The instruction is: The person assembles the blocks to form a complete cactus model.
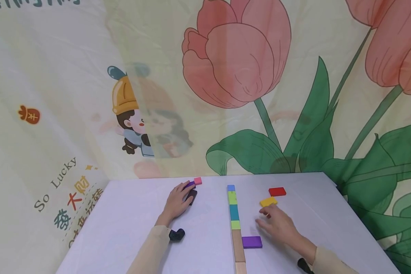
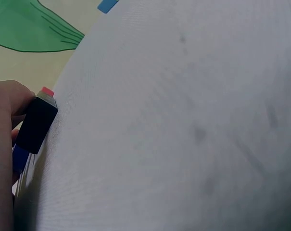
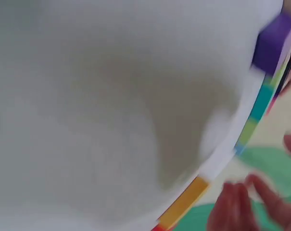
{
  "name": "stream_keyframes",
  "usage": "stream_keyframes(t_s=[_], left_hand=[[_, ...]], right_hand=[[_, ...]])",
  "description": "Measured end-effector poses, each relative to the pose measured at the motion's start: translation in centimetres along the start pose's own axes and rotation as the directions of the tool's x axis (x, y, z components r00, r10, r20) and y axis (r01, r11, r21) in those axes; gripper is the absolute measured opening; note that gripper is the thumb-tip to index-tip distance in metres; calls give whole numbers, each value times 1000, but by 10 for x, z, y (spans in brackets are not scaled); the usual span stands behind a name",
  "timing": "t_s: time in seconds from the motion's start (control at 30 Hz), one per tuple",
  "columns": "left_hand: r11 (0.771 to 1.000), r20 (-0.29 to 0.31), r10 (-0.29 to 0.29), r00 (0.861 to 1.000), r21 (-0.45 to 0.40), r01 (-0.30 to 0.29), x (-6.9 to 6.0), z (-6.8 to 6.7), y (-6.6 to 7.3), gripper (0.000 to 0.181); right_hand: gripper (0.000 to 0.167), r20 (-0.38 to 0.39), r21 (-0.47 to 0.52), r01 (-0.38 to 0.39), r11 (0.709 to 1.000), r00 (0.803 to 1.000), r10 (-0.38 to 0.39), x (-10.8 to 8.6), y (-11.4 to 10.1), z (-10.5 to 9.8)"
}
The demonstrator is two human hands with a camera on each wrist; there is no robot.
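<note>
My left hand (image 1: pixel 176 201) holds a black block (image 1: pixel 191 198) between thumb and fingers at the far left of the table. A purple block (image 1: pixel 190 185) lies at its fingertips, with a small pink block (image 1: pixel 198 180) just beyond. The left wrist view shows the black block (image 2: pixel 38 124) side-on, the left hand (image 2: pixel 6 125) partly cut off. My right hand (image 1: pixel 279 224) hovers with loosely bent fingers, holding nothing, just nearer than a yellow block (image 1: pixel 268 201). Its fingers are blurred in the right wrist view, beside that yellow block (image 3: pixel 183 202).
Down the middle runs a row of end-to-end blocks: blue (image 1: pixel 231 188), green (image 1: pixel 232 197), teal (image 1: pixel 234 212), green again (image 1: pixel 235 225) and wooden ones (image 1: pixel 238 245). A purple block (image 1: pixel 252 242) juts right from the row. A red block (image 1: pixel 277 191) lies at the back right.
</note>
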State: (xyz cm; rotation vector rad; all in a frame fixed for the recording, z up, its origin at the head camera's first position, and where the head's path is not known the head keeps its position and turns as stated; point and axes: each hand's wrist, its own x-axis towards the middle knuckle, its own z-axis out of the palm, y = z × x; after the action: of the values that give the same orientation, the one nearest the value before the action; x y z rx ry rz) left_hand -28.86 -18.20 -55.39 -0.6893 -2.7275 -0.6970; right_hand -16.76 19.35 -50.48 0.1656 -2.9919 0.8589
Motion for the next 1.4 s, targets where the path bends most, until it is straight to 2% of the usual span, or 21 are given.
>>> stream_keyframes(t_s=[0.07, 0.13, 0.2, 0.37, 0.47, 0.57, 0.7, 0.8, 0.9, 1.03, 1.23, 1.4], left_hand=[[1000, 5, -6, 1000, -2, 6, 0, -1, 0, 50], [1000, 7, -9, 1000, -3, 9, 0, -1, 0, 50], [1000, 9, -9, 1000, 1, 9, 0, -1, 1, 49], [1000, 23, -20, 1000, 7, 19, 0, -1, 1, 50], [1000, 21, -21, 1000, 3, 21, 0, -1, 1, 50], [1000, 16, -21, 1000, -1, 21, 0, -1, 2, 50], [1000, 5, -19, 1000, -11, 19, 1, -1, 2, 49], [1000, 1, -17, 1000, -16, 17, 2, 0, 2, 48], [1000, 11, -20, 1000, -15, 21, 1, 0, 2, 49], [1000, 15, -22, 1000, -10, 22, 1, 0, -1, 50], [1000, -22, 3, 1000, -11, -3, 0, 2, -1, 48], [1000, -28, 11, 1000, -9, -11, 0, 3, -1, 48]], right_hand=[[39, -116, -33, -58, 998, 992, 53, 11, 8, -4], [45, -166, -41, -114, 993, 981, 105, 20, 17, -8], [50, -172, -39, -164, 986, 973, 155, 27, 25, -10], [55, -123, -10, -238, 971, 964, 235, 35, 36, -10], [57, -138, 4, -230, 973, 964, 228, 37, 36, -9], [53, -181, 43, -182, 982, 966, 187, 40, 34, -9], [32, -208, 200, -81, 976, 970, 124, 45, 30, -12], [20, -149, 322, -49, 945, 984, 102, 48, 25, -16], [17, -38, 368, -93, 925, 993, 114, 46, 19, -17], [15, 87, 384, -162, 909, 986, 139, 41, 13, -10], [12, 183, 372, -200, 906, 973, 140, 37, 13, 0], [12, 193, 376, -187, 907, 974, 121, 34, 15, 5]])
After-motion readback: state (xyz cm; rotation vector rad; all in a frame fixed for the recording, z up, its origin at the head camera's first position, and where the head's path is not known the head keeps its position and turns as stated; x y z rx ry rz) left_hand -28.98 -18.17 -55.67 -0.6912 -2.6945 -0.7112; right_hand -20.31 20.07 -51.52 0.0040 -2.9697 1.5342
